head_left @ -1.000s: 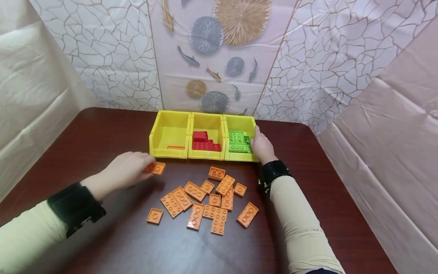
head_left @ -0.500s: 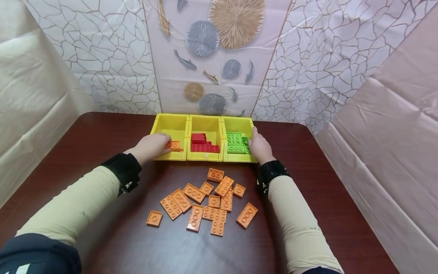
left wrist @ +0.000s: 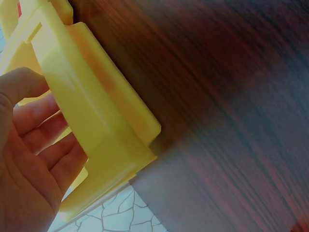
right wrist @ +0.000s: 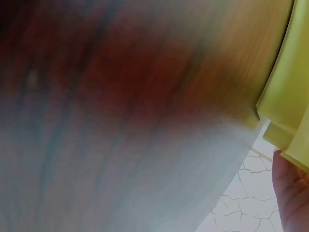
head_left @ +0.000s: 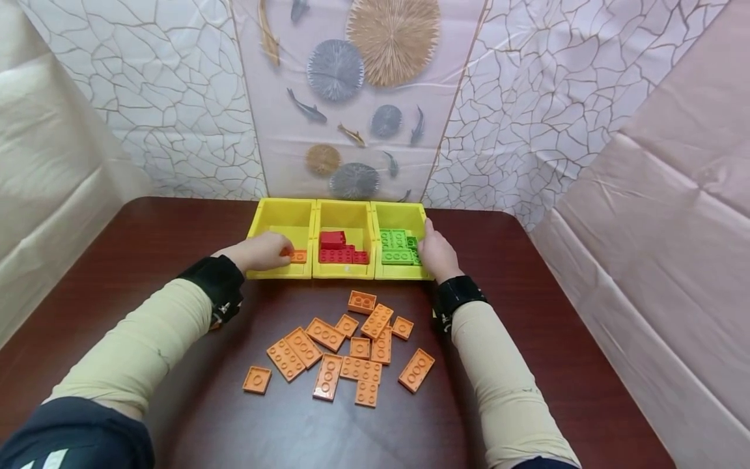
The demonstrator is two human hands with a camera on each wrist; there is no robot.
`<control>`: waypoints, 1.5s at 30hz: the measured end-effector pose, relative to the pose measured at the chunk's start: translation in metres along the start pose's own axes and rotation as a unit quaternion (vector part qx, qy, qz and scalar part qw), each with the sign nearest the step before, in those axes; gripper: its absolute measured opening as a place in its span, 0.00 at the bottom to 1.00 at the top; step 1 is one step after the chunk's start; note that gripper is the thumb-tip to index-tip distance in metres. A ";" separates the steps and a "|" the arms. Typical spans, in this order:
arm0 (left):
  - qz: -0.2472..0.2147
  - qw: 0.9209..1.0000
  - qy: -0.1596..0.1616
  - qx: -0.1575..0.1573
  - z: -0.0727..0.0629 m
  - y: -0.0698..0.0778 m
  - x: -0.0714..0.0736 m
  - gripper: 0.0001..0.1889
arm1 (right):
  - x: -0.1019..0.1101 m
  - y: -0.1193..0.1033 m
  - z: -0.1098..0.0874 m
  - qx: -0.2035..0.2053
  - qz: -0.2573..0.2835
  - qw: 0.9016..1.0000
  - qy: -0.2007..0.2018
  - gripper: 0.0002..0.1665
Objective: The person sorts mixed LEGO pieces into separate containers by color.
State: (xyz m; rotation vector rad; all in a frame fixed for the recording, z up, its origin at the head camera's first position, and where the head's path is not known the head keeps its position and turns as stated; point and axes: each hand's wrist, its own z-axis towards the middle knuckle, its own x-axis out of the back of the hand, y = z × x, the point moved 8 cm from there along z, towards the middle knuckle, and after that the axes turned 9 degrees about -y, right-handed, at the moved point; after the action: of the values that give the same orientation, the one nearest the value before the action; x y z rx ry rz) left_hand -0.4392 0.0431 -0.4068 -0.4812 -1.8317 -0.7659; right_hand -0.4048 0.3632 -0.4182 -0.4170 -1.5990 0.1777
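Note:
My left hand (head_left: 263, 251) reaches into the left yellow bin (head_left: 285, 218), fingers down near its front. An orange toy brick (head_left: 298, 256) lies low in that bin beside the fingers. The left wrist view shows the fingers (left wrist: 36, 113) loosely bent, with the tips hidden behind the yellow bin wall (left wrist: 96, 111), so whether they hold a brick is unclear. My right hand (head_left: 439, 253) grips the side wall of the right yellow bin (head_left: 401, 213), which holds green bricks (head_left: 396, 256). In the right wrist view, only part of that hand (right wrist: 292, 193) shows at the bin's edge.
The middle bin (head_left: 342, 212) holds red bricks (head_left: 336, 254). Several orange bricks (head_left: 360, 370) lie scattered on the dark table (head_left: 193, 417) between my arms, some overlapping. A patterned covering (head_left: 193, 117) hangs behind the table.
My left hand has moved from the table, left of the bins, into the left bin with orange bricks. The orange brick by its fingers now sits lower. The right hand keeps its place.

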 end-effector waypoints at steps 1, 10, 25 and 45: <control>-0.003 1.000 -0.003 0.003 0.000 -0.001 -0.001 0.10 | 0.000 -0.001 0.000 -0.001 -0.001 1.000 0.001 0.36; 0.000 1.000 -0.002 0.006 -0.001 0.003 -0.004 0.09 | 0.002 0.001 -0.003 -0.007 0.002 1.000 0.000 0.36; 0.063 0.992 0.105 -0.031 -0.015 0.027 0.003 0.09 | -0.001 0.007 -0.002 -0.009 -0.004 1.000 -0.002 0.37; 0.146 0.966 -0.004 -0.212 -0.130 0.104 -0.080 0.18 | -0.002 0.006 0.002 -0.017 0.002 1.000 -0.009 0.37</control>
State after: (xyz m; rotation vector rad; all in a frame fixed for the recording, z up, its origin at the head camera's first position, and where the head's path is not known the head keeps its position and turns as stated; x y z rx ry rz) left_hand -0.2553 0.0289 -0.4194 -1.0087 -1.5535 -0.9508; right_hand -0.4061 0.3681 -0.4222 -0.4456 -1.6216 0.1580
